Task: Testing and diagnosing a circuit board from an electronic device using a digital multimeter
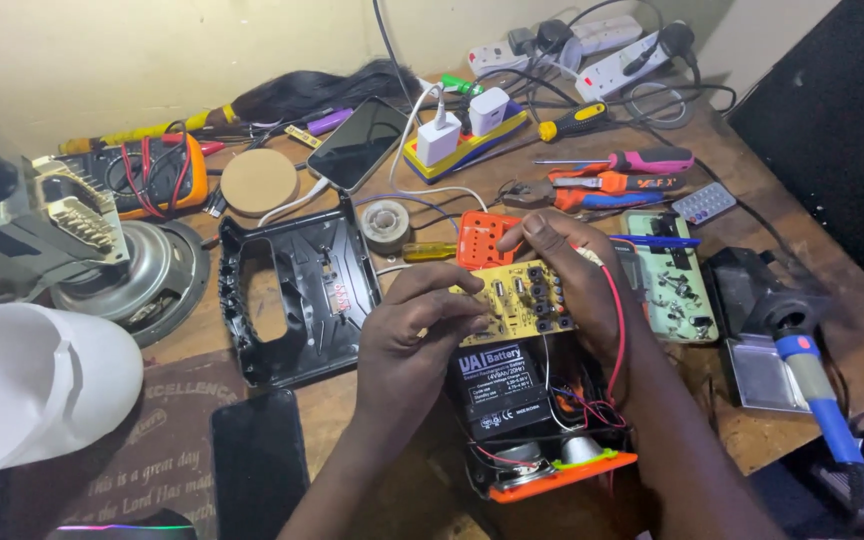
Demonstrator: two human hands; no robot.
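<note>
Head view: a yellow rectangular circuit board [520,298] is being held at the centre of the frame, just above an opened black-and-orange device housing [552,440]. The left hand [407,345] is curled around the board's left edge, fingers clenched on it from the side and beneath. The right hand [577,275] is draped over the board's right and upper edge, fingertips pinching it; red and white wires [614,330] are seen trailing from under that hand down into the housing.

A black rectangular battery block [497,385] is seated inside the housing, directly below the board. An orange perforated plastic panel [487,238] is lying just behind the board, toward the upper centre.

The step in hand is judged to be the handling of the board while it is lifted clear of its case, with the wiring left attached. Whatever comes next, a steady two-handed grip is called for, and the thin wires must not be strained or snagged on the battery.

To the left, a black plastic back cover [292,290] is laid flat. At the right, a blue-handled soldering iron [822,390] is parked in its stand, and red-handled pliers [602,185] are lying at upper right.
</note>
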